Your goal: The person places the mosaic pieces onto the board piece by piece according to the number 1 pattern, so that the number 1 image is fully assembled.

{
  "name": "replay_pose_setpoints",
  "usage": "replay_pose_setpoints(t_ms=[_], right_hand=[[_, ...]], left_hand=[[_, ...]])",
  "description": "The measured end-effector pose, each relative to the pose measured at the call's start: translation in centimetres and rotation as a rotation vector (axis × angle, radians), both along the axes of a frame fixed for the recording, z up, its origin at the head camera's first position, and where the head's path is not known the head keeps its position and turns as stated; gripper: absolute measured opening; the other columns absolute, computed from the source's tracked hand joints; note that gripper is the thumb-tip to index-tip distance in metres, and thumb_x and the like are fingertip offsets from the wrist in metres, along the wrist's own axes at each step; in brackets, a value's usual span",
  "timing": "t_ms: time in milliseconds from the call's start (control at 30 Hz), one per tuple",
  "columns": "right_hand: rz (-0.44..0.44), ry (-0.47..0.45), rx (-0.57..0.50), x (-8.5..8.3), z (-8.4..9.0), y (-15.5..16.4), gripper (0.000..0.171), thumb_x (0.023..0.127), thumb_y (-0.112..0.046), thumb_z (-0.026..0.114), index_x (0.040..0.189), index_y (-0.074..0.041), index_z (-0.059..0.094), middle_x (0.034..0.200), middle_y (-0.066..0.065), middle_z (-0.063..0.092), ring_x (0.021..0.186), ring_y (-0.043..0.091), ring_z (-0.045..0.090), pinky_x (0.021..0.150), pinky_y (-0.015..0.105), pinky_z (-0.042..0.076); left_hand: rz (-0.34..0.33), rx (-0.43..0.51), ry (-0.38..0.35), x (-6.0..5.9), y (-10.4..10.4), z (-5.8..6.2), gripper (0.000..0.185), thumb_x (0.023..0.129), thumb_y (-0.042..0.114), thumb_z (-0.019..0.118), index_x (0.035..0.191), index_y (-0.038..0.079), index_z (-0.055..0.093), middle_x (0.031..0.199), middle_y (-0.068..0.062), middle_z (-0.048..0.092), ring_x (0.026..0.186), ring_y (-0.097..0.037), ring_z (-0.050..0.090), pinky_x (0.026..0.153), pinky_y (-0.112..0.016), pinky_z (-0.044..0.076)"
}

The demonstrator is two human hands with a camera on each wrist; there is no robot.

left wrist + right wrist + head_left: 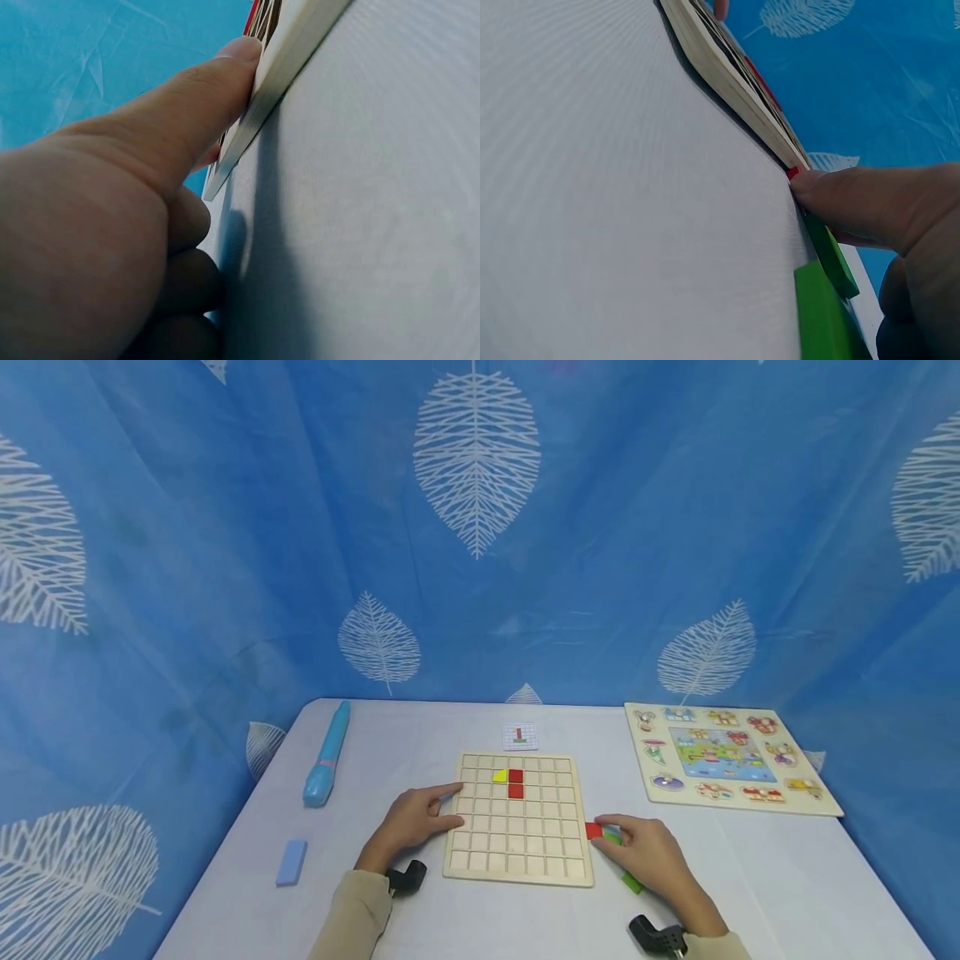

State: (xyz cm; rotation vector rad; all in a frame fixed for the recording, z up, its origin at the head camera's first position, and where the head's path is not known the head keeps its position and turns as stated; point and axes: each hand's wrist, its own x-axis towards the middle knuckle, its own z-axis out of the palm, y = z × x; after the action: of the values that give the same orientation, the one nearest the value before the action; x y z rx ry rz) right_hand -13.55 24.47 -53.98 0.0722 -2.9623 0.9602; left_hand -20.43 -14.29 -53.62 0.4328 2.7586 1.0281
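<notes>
A wooden grid board (517,852) lies on the white table. It holds a yellow piece (499,776) and two red tiles (515,783) near its far edge. My left hand (420,818) rests at the board's left edge (292,52): the index finger lies on top and the thumb (187,97) presses along the side. At the board's right edge (727,67), my right hand (611,833) pinches a red tile (593,831) on the table; only the tile's corner (793,172) shows by the thumb (855,199). Two green pieces (831,255) (821,315) lie under that hand.
A blue pen-shaped object (327,756) and a small blue block (291,862) lie at the left. A small pattern card (520,737) sits beyond the board. An animal peg puzzle (727,758) lies at the far right. Blue leaf-print cloth surrounds the table.
</notes>
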Motion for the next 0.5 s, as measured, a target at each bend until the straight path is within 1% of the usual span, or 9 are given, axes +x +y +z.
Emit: replay_pose_setpoints(t_ms=[200,500], right_hand=[[0.017,0.034,0.023,-0.12,-0.10,-0.09,0.033,0.085,-0.037,0.083,0.112,-0.019,0.079,0.051,-0.009,0.041,0.046,0.006,0.031,0.047,0.024,0.025],[0.036,0.059,0.071,0.07,-0.54,0.04,0.034,0.087,-0.040,0.081,0.114,-0.019,0.079,0.049,-0.012,0.038,0.045,0.004,0.028,0.047,0.023,0.025]], left_hand=[[0.004,0.003,0.013,0.02,-0.11,-0.14,0.065,0.084,0.043,0.083,0.142,0.024,0.063,0.058,0.008,0.039,0.052,-0.009,0.033,0.050,-0.025,0.027],[0.002,0.001,0.009,0.10,-0.07,-0.26,0.065,0.084,0.044,0.083,0.143,0.024,0.063,0.059,0.009,0.040,0.052,-0.009,0.033,0.050,-0.025,0.027]])
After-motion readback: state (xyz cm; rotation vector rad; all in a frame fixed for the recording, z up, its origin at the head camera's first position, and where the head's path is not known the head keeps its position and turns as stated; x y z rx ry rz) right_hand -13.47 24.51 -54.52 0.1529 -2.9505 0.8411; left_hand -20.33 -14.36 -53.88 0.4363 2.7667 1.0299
